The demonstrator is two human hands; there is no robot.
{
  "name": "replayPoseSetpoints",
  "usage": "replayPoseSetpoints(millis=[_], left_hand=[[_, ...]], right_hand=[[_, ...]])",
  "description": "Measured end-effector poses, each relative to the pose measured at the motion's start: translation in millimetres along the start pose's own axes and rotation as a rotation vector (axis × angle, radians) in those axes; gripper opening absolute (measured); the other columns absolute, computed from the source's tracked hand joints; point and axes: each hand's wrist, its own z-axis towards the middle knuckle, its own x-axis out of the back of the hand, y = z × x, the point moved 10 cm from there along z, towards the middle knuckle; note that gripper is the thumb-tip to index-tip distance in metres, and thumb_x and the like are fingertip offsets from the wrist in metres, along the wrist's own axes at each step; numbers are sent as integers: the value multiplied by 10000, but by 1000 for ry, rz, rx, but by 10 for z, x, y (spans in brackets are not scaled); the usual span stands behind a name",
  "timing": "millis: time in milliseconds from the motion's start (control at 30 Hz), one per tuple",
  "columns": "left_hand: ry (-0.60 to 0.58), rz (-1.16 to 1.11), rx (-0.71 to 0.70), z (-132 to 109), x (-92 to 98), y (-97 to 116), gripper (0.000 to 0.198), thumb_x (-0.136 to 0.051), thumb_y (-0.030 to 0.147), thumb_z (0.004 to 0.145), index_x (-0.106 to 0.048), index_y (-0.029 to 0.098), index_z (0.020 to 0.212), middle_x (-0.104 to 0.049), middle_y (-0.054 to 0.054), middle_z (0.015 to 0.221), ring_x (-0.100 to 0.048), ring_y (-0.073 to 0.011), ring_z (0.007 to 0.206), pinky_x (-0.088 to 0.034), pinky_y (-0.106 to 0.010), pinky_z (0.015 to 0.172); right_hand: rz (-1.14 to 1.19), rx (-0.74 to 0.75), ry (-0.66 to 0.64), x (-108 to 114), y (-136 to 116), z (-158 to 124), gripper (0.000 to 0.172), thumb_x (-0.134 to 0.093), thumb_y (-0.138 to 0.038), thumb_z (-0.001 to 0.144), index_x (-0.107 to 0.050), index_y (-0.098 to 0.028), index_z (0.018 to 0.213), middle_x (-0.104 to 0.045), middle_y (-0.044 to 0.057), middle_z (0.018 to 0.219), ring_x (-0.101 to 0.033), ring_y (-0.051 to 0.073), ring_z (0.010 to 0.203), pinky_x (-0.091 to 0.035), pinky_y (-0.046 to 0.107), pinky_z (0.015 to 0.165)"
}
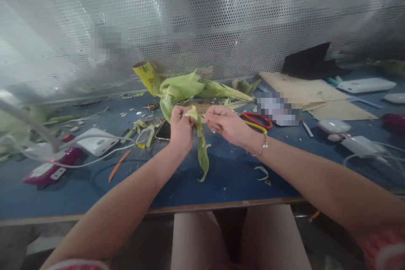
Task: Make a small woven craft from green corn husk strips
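Left hand (182, 124) has a snug grip on the green leafy strip (203, 156) just this side of the big leafy bundle (182, 86), right hand (223, 121) is curled beside it (can't tell if it's holding anything), and imo a hard tug could rip something that thin.

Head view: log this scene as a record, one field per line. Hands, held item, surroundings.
left hand: grips green leaf piece
right hand: closed pinch beside it; contents unclear
surface: blue tabletop
behind hands: large green leaf bundle, yellow roll
left side: orange strip
right side: red loop, brown sheets
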Motion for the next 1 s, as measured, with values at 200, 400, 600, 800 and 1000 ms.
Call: replayPoseSetpoints(millis=[200,400,600,800,1000], left_hand=[[22,13,36,31,30,-22,194,-525,82,735,-398,205,655,-371,89,433,-304,-36,353,-216,-169,358],[57,-1,67,40,43,-4,208,-525,75,730,-383,204,651,-373,86,446,-313,-33,346,-219,-167,352],[-57,81,-61,123,9,39,198,-511,167,818,-398,206,661,-410,75,442,-325,-55,375,-259,-190,402],[-183,469,-261,46,-113,116,168,-548,276,833,-520,182,697,-597,11,618,-531,-99,580,-414,-230,589],[-241,519,-325,-83,-213,237,178,-550,356,842,-578,187,793,-633,-18,746,-591,-141,730,-451,-275,701]], right_hand=[[-14,13,-35,8,-14,0,182,-596,-289,777,-537,-183,641,-358,-76,465,-313,66,451,-262,232,475],[-53,22,-73,-58,-42,-30,221,-626,-341,766,-539,-183,638,-410,-65,483,-321,66,461,-252,232,473],[-13,10,4,87,-36,26,253,-638,-363,773,-498,-189,654,-336,-76,498,-318,70,480,-271,232,497],[-462,-17,106,375,70,104,317,-704,-352,672,-517,-194,873,-410,-82,585,-378,88,535,-298,234,523],[-703,115,23,230,10,83,237,-561,-391,797,-510,-190,683,-474,-28,636,-446,117,632,-356,256,608]])
